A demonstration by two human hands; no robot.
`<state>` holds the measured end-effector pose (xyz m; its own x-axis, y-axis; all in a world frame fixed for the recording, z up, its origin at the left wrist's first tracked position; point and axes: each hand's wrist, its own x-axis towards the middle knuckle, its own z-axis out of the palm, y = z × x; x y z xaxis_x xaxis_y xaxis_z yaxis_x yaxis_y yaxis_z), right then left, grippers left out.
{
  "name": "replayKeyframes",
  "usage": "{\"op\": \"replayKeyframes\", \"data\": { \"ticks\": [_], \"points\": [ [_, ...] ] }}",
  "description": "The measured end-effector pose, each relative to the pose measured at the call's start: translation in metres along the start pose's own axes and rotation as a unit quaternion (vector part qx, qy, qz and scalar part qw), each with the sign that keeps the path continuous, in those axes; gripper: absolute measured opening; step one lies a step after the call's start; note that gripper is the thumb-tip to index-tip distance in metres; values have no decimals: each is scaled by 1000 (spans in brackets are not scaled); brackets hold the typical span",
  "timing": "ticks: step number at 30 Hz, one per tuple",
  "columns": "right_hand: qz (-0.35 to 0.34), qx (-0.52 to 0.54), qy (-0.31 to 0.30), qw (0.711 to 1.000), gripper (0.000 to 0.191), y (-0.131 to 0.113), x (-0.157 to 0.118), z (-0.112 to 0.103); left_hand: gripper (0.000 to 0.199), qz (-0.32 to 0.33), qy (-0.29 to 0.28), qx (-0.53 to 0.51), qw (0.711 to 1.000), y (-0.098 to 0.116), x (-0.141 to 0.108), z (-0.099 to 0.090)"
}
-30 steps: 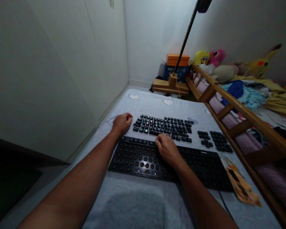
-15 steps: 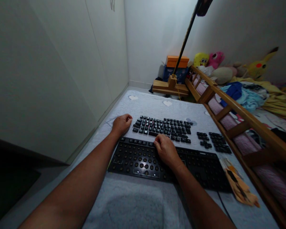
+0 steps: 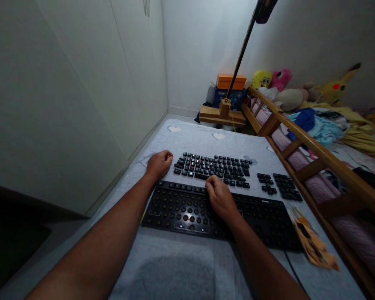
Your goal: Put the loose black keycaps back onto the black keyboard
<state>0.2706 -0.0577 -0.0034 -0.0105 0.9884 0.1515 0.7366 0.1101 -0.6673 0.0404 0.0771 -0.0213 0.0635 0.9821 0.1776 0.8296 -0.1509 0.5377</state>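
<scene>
A black keyboard base (image 3: 181, 212) lies on the pale blue cloth, mostly without keycaps, with a row of caps along its upper left edge. Beyond it, loose black keycaps (image 3: 211, 165) are laid out in rows. My right hand (image 3: 218, 198) is over the upper middle of the base, fingers pinched at the end of that top row; what they hold, if anything, is hidden. Left of the loose caps, my left hand (image 3: 159, 163) rests on the cloth with curled fingers, their contents too small to make out.
More keycaps (image 3: 286, 186) lie at the right. Beside the base is an orange cloth (image 3: 315, 246) with tools on it. A wooden bed rail (image 3: 318, 150) runs along the right, a white cabinet (image 3: 90, 96) along the left. A wooden stand (image 3: 221, 113) is behind.
My right hand has moved slightly to the right along the top row of the base. One more keycap shows in the row where its fingers were. My left hand has stayed in place.
</scene>
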Motion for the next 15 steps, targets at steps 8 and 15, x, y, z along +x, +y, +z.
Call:
{"op": "replayKeyframes", "data": {
  "ticks": [8,15],
  "points": [
    [11,71,59,996,14,6,10,-39,26,0,5,2,1000,-1,1,2],
    [4,-94,54,994,8,26,76,-72,25,7,2,-4,1000,-3,2,2]
  ]
}}
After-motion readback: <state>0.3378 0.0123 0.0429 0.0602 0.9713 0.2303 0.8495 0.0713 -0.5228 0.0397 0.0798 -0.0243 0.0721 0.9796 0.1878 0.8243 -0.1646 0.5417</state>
